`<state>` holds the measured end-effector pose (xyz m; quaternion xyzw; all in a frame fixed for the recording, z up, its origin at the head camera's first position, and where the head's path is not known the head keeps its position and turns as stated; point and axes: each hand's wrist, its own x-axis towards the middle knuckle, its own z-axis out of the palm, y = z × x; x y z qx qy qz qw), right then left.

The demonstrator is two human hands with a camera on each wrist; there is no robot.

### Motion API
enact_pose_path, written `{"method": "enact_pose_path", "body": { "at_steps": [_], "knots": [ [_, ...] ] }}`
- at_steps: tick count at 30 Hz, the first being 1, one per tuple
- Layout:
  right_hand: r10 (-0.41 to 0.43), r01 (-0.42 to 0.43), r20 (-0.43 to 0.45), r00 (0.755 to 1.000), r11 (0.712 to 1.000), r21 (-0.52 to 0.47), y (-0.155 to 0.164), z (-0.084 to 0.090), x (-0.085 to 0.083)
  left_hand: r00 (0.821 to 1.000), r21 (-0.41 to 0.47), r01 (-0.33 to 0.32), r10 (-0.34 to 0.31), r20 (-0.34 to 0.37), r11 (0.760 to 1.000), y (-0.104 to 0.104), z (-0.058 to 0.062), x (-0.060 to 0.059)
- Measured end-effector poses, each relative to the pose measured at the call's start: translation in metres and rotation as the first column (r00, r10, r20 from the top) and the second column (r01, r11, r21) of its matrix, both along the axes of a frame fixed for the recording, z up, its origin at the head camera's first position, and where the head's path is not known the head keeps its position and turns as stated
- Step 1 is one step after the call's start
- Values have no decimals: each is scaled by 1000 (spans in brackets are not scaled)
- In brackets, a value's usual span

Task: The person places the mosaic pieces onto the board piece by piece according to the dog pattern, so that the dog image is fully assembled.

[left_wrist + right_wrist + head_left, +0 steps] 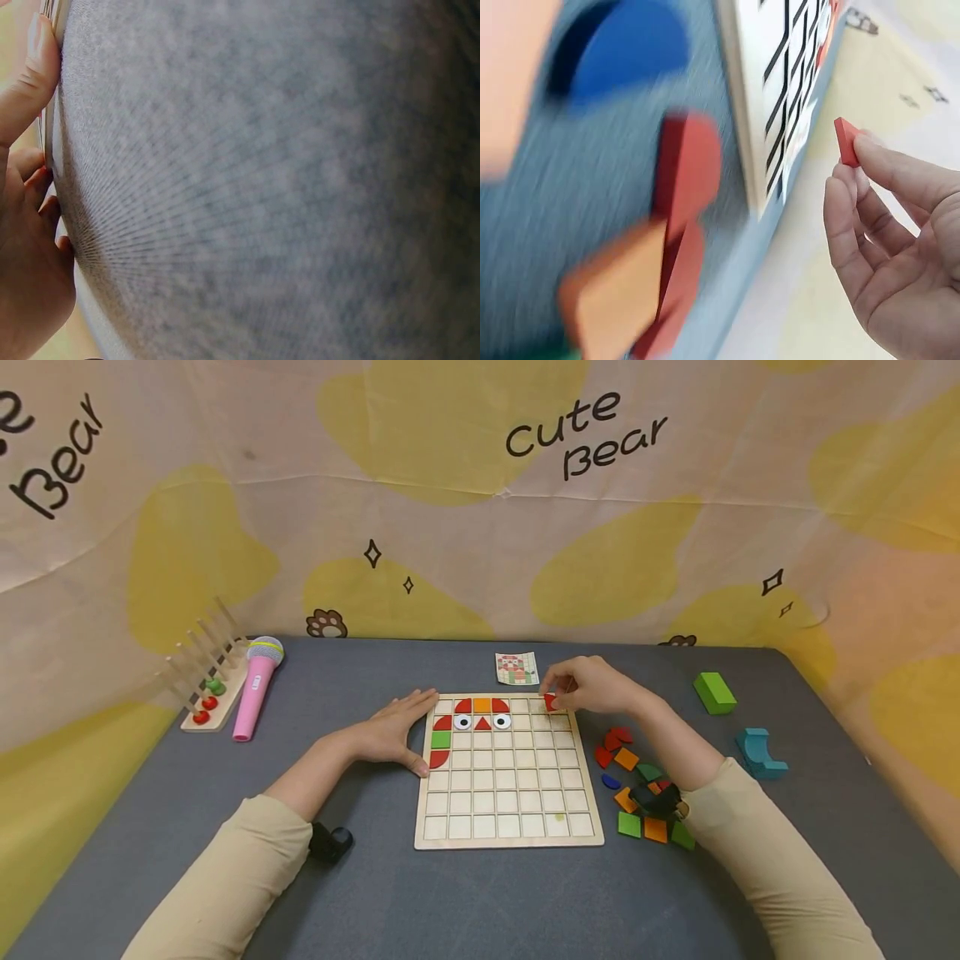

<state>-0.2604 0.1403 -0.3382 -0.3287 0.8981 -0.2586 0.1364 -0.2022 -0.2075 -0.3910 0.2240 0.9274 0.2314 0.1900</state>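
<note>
While the right hand (592, 687) pinches a red piece (551, 702) over the board's (510, 827) far-right squares, the left hand (397, 735) lies flat, steadying its left edge.

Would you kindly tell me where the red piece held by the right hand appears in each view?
Head: red piece at the board's top right corner, pinched by the right hand.
Left wrist: not in view.
Right wrist: right of centre, at the fingertips.
Shared landmark: the board's edge.
</note>
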Motion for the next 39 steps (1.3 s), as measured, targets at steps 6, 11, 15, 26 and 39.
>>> {"method": "enact_pose_path", "body": {
  "at_steps": [6,11,15,26,39],
  "knots": [
    [17,-16,45,999,999,-36,-24,-4,2,1000,0,-1,1,-4,1000,0,0,-1],
    [28,-22,97,995,998,-63,-40,-8,5,1000,5,0,0,-7,1000,1,1,-1],
    [35,-24,152,988,997,-74,-52,-10,10,1000,5,6,-6,-6,1000,1,2,-1],
    [92,-89,128,988,996,-32,-65,-13,18,1000,6,4,-4,-13,1000,1,2,-1],
    [83,-82,134,987,997,-12,-69,-21,21,999,-54,8,-10,-41,999,1,5,4]
  ]
}}
